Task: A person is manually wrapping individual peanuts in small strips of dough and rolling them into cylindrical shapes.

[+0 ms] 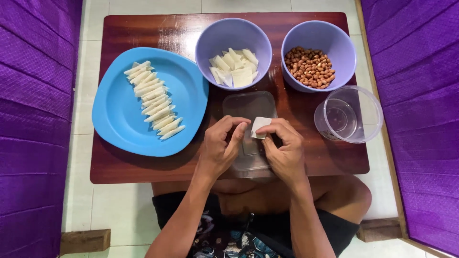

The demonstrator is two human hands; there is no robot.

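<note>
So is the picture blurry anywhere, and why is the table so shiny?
Head view: sharp nearly everywhere, the peanuts and the rolled pieces on the blue plate look crisp; soft light glares pale on the dark wooden table near its far edge; both hands cast only faint shadows.

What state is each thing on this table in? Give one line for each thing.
Left hand: pinching the white wrapper.
Right hand: pinching the white wrapper.
White wrapper: held above the flat clear lid.
Blue plate: holds rolled pieces in a row.
Wrapper bowl: partly filled.
Peanut bowl: partly filled.
Clear tub: nearly empty.
</note>
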